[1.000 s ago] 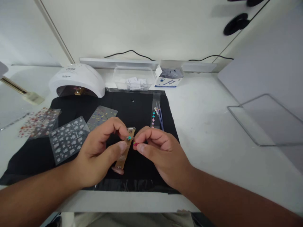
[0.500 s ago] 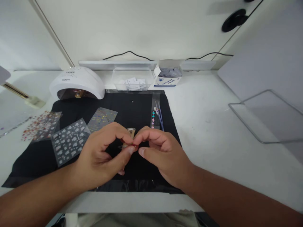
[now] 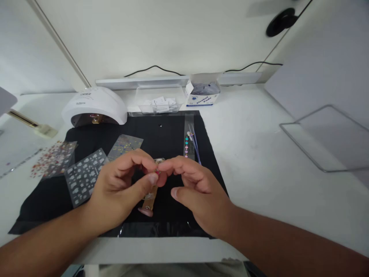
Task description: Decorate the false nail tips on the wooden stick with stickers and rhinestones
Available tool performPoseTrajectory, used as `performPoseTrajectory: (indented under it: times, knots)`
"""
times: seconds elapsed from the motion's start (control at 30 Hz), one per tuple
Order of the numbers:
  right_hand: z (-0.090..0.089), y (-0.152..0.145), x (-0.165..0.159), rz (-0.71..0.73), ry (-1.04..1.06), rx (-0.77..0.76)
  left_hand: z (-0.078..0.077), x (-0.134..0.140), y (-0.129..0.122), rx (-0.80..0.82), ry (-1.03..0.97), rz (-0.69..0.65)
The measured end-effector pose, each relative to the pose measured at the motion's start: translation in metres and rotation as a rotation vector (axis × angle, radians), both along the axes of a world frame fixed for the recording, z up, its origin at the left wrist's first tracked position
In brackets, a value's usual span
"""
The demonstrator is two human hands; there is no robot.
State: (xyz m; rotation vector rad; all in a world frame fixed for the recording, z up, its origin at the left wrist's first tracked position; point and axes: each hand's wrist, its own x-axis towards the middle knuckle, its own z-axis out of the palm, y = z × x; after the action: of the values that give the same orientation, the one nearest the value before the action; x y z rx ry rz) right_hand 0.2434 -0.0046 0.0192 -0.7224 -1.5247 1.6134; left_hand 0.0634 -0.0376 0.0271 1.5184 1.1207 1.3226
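My left hand (image 3: 121, 192) is closed in a pinch, thumb against fingertips, on a tiny thing with a reddish glint that is too small to name. My right hand (image 3: 198, 184) reaches in from the other side; its index fingertip touches the left fingertips, while its thumb stands apart. Beneath the hands a tan, wood-coloured stand (image 3: 150, 202) with clear parts and a pinkish end lies on the black mat (image 3: 173, 132). The left fingers cover part of it.
A white nail lamp (image 3: 95, 104), a clear tray (image 3: 160, 92) of white packets and an alcohol pads box (image 3: 203, 94) stand behind. Sticker sheets (image 3: 85, 177) lie left. A charm strip (image 3: 188, 123) and thin purple-handled tools (image 3: 196, 148) lie right. A wire frame (image 3: 319, 169) is farther right.
Both hands have shifted slightly left, and the right thumb has moved farther from its index finger. More of the tan stand shows below the left hand. The view has tilted a little.
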Motion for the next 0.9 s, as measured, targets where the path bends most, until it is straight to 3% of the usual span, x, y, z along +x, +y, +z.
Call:
performPoseTrajectory:
  times: [0.2, 0.47, 0.77, 0.9]
  knots:
    - [0.0054, 0.0003, -0.0012, -0.02, -0.033, -0.098, -0.0007, 0.0014, 0.0003, -0.07, -0.11, -0.028]
    - [0.0073, 0.0, -0.001, -0.093, -0.157, -0.013, -0.0018, 0.005, -0.0018, -0.127, -0.155, -0.033]
    - [0.0076, -0.0007, -0.0007, -0.091, -0.152, -0.014, -0.0001, 0.005, -0.004, -0.084, -0.036, 0.004]
    - [0.008, 0.0035, -0.0017, -0.084, -0.184, 0.014, 0.0011, 0.0028, -0.0069, -0.027, 0.108, 0.04]
